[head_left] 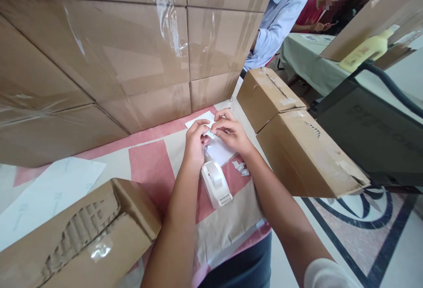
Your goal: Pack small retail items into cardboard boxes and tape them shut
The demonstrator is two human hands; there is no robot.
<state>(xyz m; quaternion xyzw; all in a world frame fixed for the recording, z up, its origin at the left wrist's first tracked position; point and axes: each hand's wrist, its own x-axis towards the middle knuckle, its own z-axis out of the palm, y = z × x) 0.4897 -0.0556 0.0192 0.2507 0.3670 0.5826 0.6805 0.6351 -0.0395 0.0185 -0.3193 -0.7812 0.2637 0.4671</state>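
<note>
Between the fingertips of both hands is a small white paper piece with dark printed marks. My left hand pinches it from the left, and my right hand grips its right side with thumb and forefinger. Beneath them lies a white sheet of paper on the table. A white tape dispenser stands just below my left hand, close to the wrist. Several small white paper cut-outs lie beside my right forearm.
Taped cardboard boxes form a wall behind the table. An open carton sits at the left near a large white sheet. More cartons line the right side, beside a dark crate. Two people are beyond, one near a yellow bottle.
</note>
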